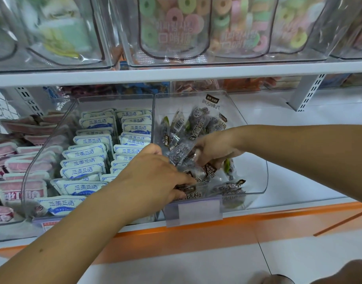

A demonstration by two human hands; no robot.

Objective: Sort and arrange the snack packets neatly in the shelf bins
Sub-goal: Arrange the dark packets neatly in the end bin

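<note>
A clear plastic bin (256, 181) on the lower shelf holds a jumble of dark plum snack packets (196, 121) with black labels. My left hand (155, 173) reaches into the front of this bin, its fingers lying on a packet (191, 191) near the front wall. My right hand (212, 149) is inside the bin too, fingers curled around a few clear dark packets (179, 152). To the left, a second clear bin (53, 128) holds white and blue packets (84, 156) stacked in two tidy rows.
Pink packets (22, 167) lie stacked at the far left. Clear tubs of ring candies (176, 27) stand on the shelf above. A blank price tag holder (198, 210) hangs on the bin's front. White bare shelf (309, 160) spreads to the right, with an orange shelf edge (217, 232) below.
</note>
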